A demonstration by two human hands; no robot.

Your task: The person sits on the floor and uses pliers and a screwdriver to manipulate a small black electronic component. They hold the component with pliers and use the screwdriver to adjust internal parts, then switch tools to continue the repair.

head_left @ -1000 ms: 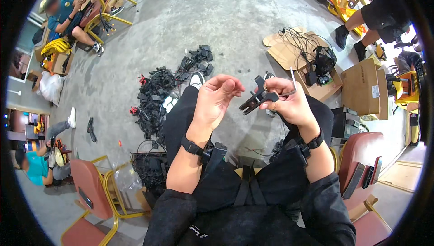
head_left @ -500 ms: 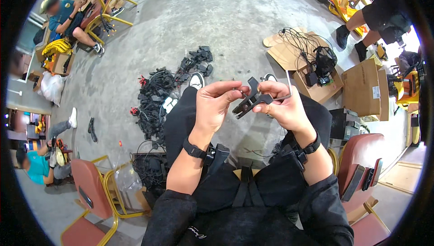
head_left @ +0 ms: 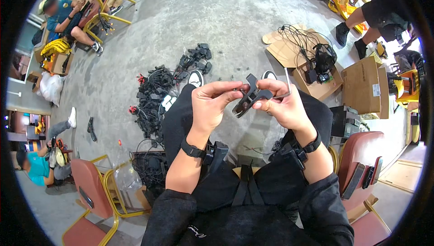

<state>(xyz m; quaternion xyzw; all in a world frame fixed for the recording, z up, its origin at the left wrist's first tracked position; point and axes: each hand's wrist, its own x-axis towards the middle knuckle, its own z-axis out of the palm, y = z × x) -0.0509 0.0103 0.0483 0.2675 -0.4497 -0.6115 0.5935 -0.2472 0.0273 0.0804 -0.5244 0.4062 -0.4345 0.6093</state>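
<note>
Here's the right hand (head_left: 282, 103), thumb and fingers clamped on a black clamp-shaped part (head_left: 255, 96), smooth and hard-looking, with a forked, slotted body and stubby flared arms. It's up in the air between both hands, tilted over the gap between the knees. A slim bent metal rod (head_left: 288, 83), L-shaped with a dull grey sheen, juts up beside the right fingers. In from the other side comes the left hand (head_left: 210, 106), thumb and forefinger drawn close at the part's left edge; whether they grip it or some tiny piece, I can't quite tell. Below, mottled grey concrete floor (head_left: 190, 15), a tangled heap of black cables (head_left: 151, 96), and a boxy brown cardboard carton (head_left: 360, 87) off right.
</note>
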